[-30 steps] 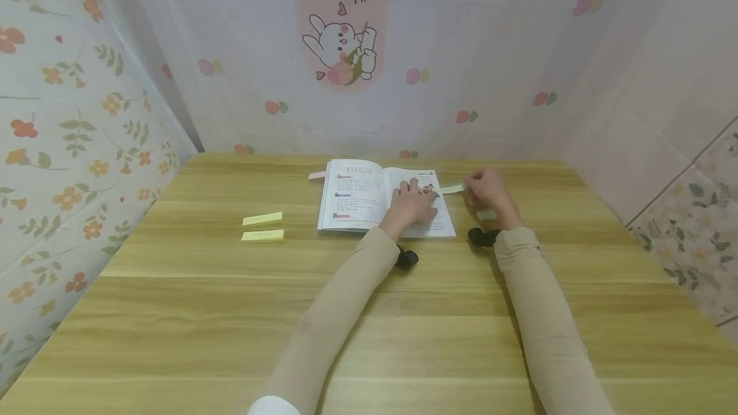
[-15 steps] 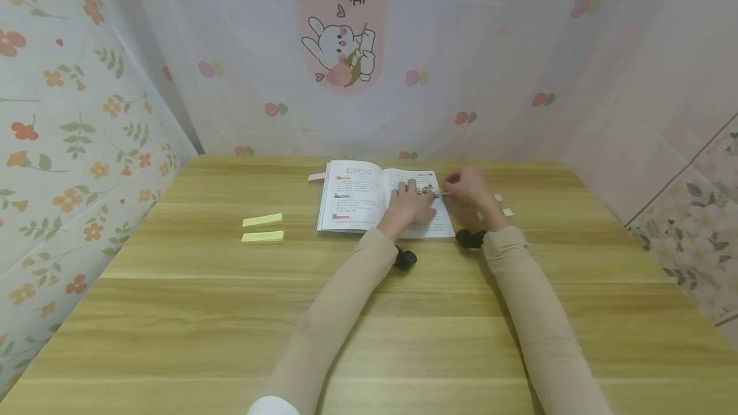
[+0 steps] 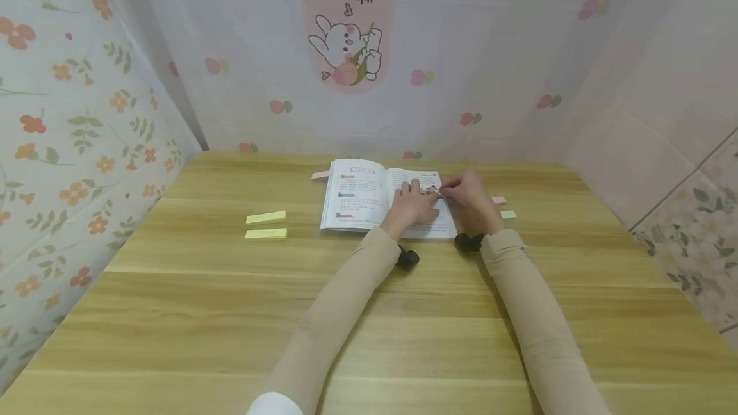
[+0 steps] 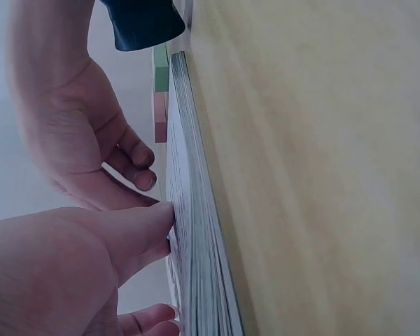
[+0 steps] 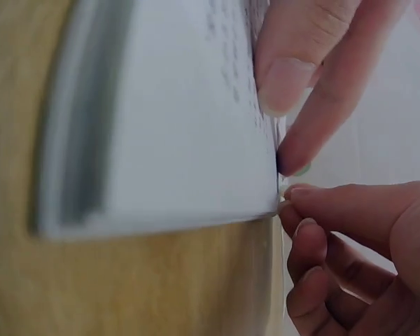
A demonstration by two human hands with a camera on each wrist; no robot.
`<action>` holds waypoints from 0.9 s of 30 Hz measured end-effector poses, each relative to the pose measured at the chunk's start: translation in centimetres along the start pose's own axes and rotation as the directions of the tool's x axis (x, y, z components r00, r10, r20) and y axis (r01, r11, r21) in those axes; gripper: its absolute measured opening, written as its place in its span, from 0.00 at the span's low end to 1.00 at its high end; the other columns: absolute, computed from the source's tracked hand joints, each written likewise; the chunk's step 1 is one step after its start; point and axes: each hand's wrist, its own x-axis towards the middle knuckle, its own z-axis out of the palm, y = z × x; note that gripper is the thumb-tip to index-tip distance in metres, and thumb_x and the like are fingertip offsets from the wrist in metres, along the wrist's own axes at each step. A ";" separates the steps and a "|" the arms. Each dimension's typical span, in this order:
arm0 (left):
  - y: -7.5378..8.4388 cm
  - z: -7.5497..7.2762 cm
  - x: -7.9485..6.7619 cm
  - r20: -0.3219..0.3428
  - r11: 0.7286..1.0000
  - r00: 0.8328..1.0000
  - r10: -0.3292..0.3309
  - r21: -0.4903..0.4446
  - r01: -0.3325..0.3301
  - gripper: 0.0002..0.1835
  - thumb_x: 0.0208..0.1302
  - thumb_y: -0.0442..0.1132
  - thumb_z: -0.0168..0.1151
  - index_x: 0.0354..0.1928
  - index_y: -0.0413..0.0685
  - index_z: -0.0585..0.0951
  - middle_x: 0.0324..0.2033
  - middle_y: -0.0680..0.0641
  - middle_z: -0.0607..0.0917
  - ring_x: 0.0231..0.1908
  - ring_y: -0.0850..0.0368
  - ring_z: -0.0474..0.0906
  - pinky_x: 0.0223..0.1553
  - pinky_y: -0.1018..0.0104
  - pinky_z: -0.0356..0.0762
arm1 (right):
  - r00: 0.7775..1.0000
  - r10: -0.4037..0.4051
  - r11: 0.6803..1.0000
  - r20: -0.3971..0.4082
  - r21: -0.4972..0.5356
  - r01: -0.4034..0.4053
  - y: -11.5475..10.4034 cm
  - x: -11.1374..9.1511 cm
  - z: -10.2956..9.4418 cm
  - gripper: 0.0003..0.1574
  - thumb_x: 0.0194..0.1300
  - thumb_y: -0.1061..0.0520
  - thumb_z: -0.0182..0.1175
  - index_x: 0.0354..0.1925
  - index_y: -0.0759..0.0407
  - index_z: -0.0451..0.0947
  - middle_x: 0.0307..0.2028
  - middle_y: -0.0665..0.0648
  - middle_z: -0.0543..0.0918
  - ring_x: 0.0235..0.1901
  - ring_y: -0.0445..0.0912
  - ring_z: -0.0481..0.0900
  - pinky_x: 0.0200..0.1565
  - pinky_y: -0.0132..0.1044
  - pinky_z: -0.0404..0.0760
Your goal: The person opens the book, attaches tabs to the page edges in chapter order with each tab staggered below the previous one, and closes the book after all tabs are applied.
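Observation:
An open book [image 3: 354, 200] lies on the table, its printed pages facing up. My left hand [image 3: 410, 205] rests on the right page with fingers spread, and its thumb presses the page in the left wrist view. At the book's right edge is my right hand [image 3: 468, 191], thumb and forefinger pinched together on a green sticky note, which the fingers almost wholly hide. In the right wrist view only a pale speck of the sticky note [image 5: 285, 190] shows at those fingertips. A pink sticky note [image 3: 320, 175] sticks out from the book's left side.
Left of the book lie two yellow sticky-note pads [image 3: 265, 217]. A pink pad [image 3: 499, 200] and a green pad [image 3: 508, 214] lie beyond the right wrist. Black wrist devices [image 3: 408, 259] sit under both wrists. A printed curtain [image 3: 242, 101] hangs behind the table.
My right hand has moved left, bringing the green sticky note to the book's right edge and covering it. The pink and green pads have come into view. My left hand stays on the page.

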 end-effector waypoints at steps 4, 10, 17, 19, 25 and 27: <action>0.1 0.1 0.0 0.008 1.000 1.000 -0.001 0.007 0.001 0.29 0.77 0.55 0.47 0.78 0.66 0.62 0.72 0.40 0.56 0.66 0.45 0.54 0.69 0.52 0.53 | 0.999 0.018 1.000 -0.032 0.007 -0.017 0.1 -0.3 -0.2 0.13 0.70 0.64 0.61 0.46 0.73 0.85 0.46 0.70 0.85 0.44 0.55 0.78 0.45 0.42 0.77; -0.1 0.5 0.6 -0.007 1.000 1.000 0.000 0.008 0.000 0.29 0.77 0.55 0.47 0.77 0.67 0.63 0.72 0.40 0.57 0.66 0.45 0.54 0.69 0.51 0.54 | 0.997 0.064 0.997 -0.050 0.037 -0.062 0.1 -0.5 -0.5 0.12 0.70 0.63 0.61 0.46 0.72 0.85 0.43 0.68 0.85 0.40 0.54 0.79 0.41 0.39 0.77; -0.2 0.4 0.6 0.002 1.000 1.000 0.003 0.010 -0.003 0.30 0.77 0.56 0.47 0.78 0.67 0.61 0.71 0.40 0.56 0.66 0.44 0.54 0.69 0.51 0.54 | 0.998 0.058 0.998 -0.014 0.040 -0.057 -0.2 -0.4 -0.4 0.15 0.70 0.60 0.62 0.48 0.70 0.85 0.45 0.68 0.85 0.44 0.57 0.78 0.47 0.45 0.76; -0.2 0.4 0.6 0.005 1.000 1.000 0.003 0.009 -0.003 0.30 0.77 0.56 0.47 0.78 0.67 0.61 0.71 0.40 0.56 0.67 0.44 0.54 0.69 0.51 0.53 | 0.999 0.045 0.998 -0.006 0.031 -0.045 -0.2 -0.4 -0.4 0.14 0.69 0.60 0.62 0.47 0.70 0.85 0.44 0.68 0.85 0.44 0.57 0.78 0.47 0.44 0.76; -0.1 0.4 0.6 0.002 1.000 1.000 0.009 0.007 -0.009 0.29 0.77 0.55 0.48 0.77 0.67 0.62 0.71 0.40 0.57 0.67 0.44 0.54 0.69 0.50 0.53 | 0.999 0.044 0.999 -0.014 0.029 -0.044 -0.3 -0.6 -0.6 0.13 0.69 0.62 0.63 0.46 0.71 0.86 0.37 0.65 0.86 0.33 0.49 0.78 0.35 0.34 0.75; -0.1 0.3 0.5 0.002 1.000 1.000 0.009 0.011 -0.009 0.29 0.77 0.55 0.48 0.77 0.66 0.63 0.71 0.40 0.57 0.66 0.44 0.55 0.69 0.50 0.54 | 0.999 0.050 0.998 -0.019 0.028 -0.049 -0.4 -0.7 -0.6 0.12 0.69 0.62 0.63 0.45 0.70 0.86 0.35 0.64 0.86 0.30 0.47 0.77 0.32 0.32 0.74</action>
